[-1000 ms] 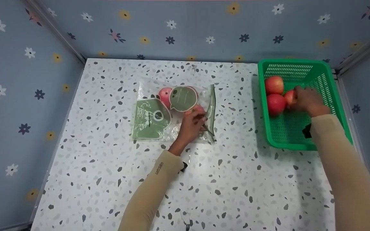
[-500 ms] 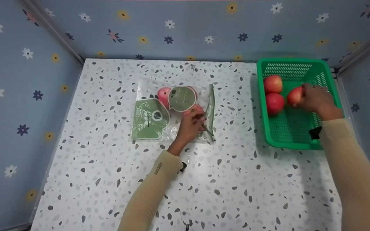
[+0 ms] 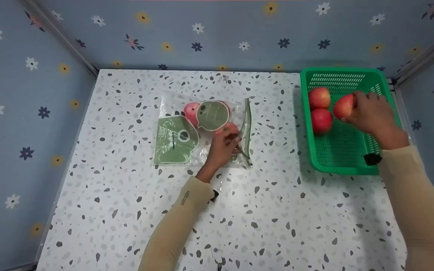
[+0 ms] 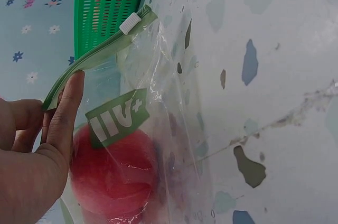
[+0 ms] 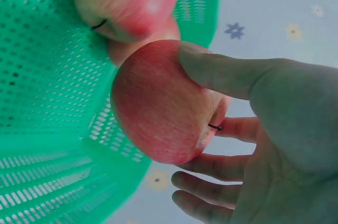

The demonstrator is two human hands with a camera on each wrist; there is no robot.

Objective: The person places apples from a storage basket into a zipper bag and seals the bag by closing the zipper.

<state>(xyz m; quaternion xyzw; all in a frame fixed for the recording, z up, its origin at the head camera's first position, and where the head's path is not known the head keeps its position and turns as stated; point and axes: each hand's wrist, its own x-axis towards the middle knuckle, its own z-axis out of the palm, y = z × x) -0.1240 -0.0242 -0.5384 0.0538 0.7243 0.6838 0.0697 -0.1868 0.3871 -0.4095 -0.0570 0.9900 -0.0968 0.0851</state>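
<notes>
A clear zip bag (image 3: 177,141) with green print lies on the table, and several red apples show through its film. My left hand (image 3: 220,150) pinches the bag's green zip edge at its right end; in the left wrist view the thumb and fingers (image 4: 66,113) hold that edge, and a white slider (image 4: 130,23) sits farther along it. My right hand (image 3: 375,114) grips a red apple (image 5: 163,102) between thumb and fingers, over the green basket (image 3: 347,169). Two other apples (image 3: 320,121) rest along the basket's left wall.
The basket stands at the table's back right corner, close to the wall. Blue flowered panels (image 3: 220,34) rise behind and at both sides. Speckled white table (image 3: 277,210) stretches between the bag and the basket and in front of them.
My right hand has lifted the third apple off the basket's floor, moving slightly up and right. My left hand stays on the bag's edge.
</notes>
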